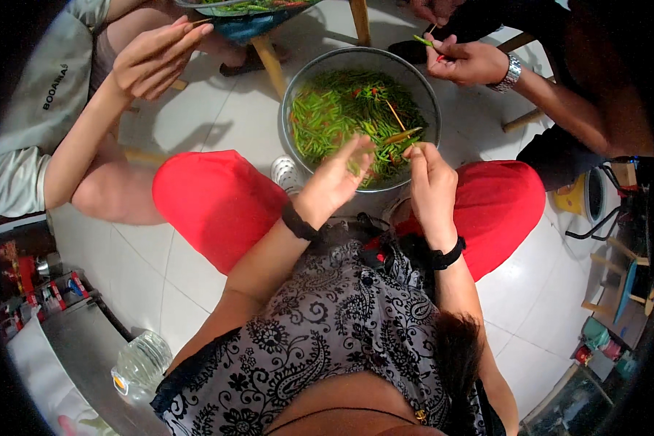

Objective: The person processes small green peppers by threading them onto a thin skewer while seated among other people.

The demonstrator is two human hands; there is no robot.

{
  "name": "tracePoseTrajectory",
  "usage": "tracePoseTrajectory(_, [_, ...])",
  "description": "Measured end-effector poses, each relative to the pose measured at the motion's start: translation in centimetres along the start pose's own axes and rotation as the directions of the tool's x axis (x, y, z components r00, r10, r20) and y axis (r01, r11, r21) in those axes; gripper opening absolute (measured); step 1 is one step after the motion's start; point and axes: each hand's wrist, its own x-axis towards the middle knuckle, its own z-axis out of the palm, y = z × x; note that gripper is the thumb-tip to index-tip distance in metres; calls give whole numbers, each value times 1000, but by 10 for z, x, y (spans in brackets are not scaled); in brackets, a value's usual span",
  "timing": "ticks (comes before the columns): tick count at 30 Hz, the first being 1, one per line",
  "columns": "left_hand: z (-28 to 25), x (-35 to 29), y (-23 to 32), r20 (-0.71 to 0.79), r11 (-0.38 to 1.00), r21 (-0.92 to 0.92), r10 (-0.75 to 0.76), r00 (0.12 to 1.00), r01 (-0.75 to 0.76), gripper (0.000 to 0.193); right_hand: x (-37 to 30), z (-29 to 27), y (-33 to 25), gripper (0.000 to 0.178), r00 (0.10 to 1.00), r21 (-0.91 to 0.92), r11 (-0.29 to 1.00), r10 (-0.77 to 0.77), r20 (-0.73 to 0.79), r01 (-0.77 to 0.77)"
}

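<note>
A large round metal basin (288, 138) full of thin green chili peppers (334, 102), with a few red ones among them, stands on the floor between my knees. My left hand (338, 176) is over the basin's near side. Its fingers are smeared by motion but look stretched and apart. At the near right rim my right hand (432, 182) has thumb and forefinger pinched together. What sits in that pinch is too small to make out. Just beyond it, a brownish slender piece (402, 136) and a thin pale stick (394, 115) lie over the peppers.
At left, another person's hand (156, 62) pinches a thin stick. On the right, a co-worker's hand (465, 62) holds a green pepper. A second basin (240, 9) of peppers rests on a stool at the far side. A clear plastic jug (144, 360) stands at lower left, a yellow bucket (570, 198) at right.
</note>
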Motion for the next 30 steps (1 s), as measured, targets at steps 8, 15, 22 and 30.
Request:
tracePoseTrajectory(8, [13, -9, 23, 87, 975, 75, 202, 976, -209, 35, -5, 4, -3, 22, 996, 31, 999, -27, 89, 24])
tracePoseTrajectory(15, [29, -20, 28, 165, 830, 453, 280, 946, -325, 34, -8, 6, -8, 19, 984, -37, 995, -81, 159, 87])
tracePoseTrajectory(22, [21, -14, 23, 144, 892, 342, 261, 955, -295, 33, -8, 6, -9, 18, 982, -70, 994, -76, 170, 89])
tracePoseTrajectory(30, [20, -12, 22, 65, 914, 318, 243, 968, -251, 30, -9, 8, -5, 18, 978, -107, 986, -104, 182, 125])
